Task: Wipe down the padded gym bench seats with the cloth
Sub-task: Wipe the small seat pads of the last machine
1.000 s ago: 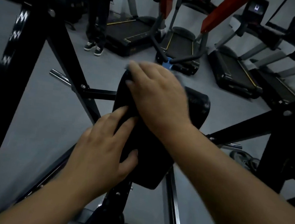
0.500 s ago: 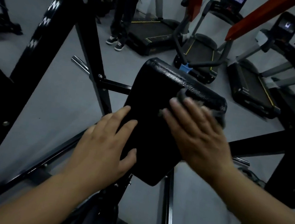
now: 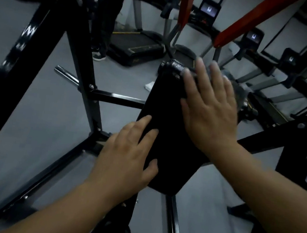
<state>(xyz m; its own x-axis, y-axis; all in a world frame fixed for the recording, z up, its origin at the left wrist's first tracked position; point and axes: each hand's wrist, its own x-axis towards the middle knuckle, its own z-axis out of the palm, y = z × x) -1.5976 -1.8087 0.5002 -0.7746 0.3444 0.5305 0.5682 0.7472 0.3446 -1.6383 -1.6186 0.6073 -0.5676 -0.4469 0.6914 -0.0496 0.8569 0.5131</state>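
Right hand (image 3: 209, 111) has slid from mid-pad to the 12 o'clock end of the black padded vinyl bench seat (image 3: 160, 117); left hand (image 3: 126, 157) unchanged at the 7 o'clock edge. Right grip released: fingers flat, pressing the dark grey cloth (image 3: 238, 95), which shows blurred at the hand's 2 o'clock. Left grip released too, palm bracing the surface. To do it well, I'd keep pressure even, overlap strokes, catch the far corners. Count: one seat, one cloth, two hands, two red bars (image 3: 185, 6), four lit treadmill screens (image 3: 209, 9).
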